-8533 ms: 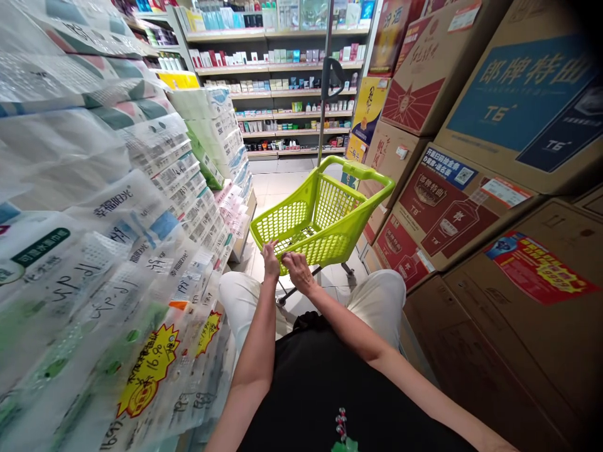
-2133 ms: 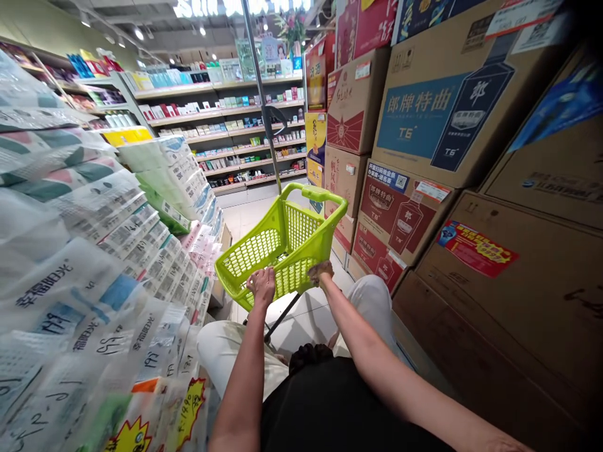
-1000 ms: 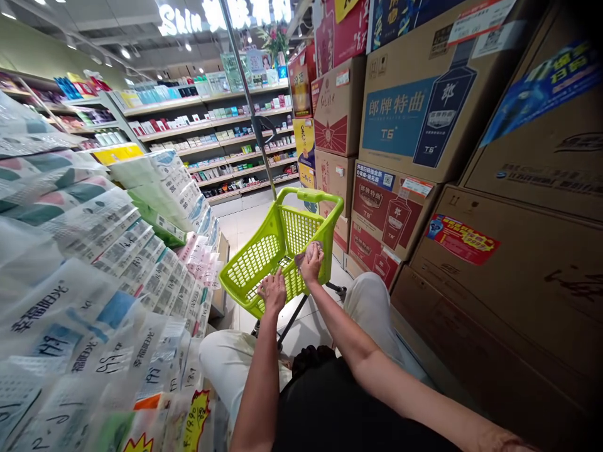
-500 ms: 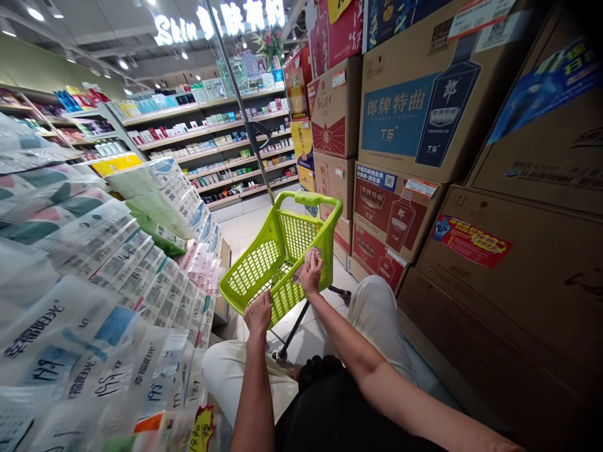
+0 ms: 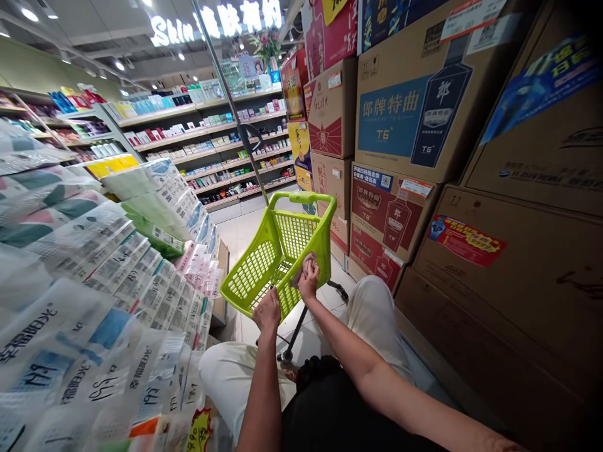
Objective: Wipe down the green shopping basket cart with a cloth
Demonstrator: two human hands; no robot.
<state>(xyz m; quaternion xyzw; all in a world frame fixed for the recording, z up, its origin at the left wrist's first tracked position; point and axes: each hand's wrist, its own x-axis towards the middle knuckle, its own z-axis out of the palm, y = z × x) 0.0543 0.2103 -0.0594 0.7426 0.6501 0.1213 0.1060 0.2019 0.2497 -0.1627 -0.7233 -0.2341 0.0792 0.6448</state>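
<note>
A lime-green shopping cart (image 5: 245, 280) with a lattice basket stands before my knees on thin dark legs with wheels. My left hand (image 5: 267, 311) is closed over the basket's near rim, thumb on top. Pressed to the outside of the basket's right side is a greyish-pink cloth (image 5: 296, 277), bunched in the closed fingers of my right hand (image 5: 309, 281). Part of the cloth is hidden by that hand. A dark pole (image 5: 248, 145) with a hook-like bracket rises from behind the cart's far left corner.
Packs of tissue paper (image 5: 141, 276) with handwritten prices are heaped along my left. Stacked liquor cartons (image 5: 391, 116) wall off the right side. Beyond the cart, pale floor tiles (image 5: 240, 229) lead to shelves (image 5: 211, 150) of small boxed goods.
My left hand has slid right along the near rim. My right hand with the cloth has shifted slightly down and left on the basket's side. The view has moved a little.
</note>
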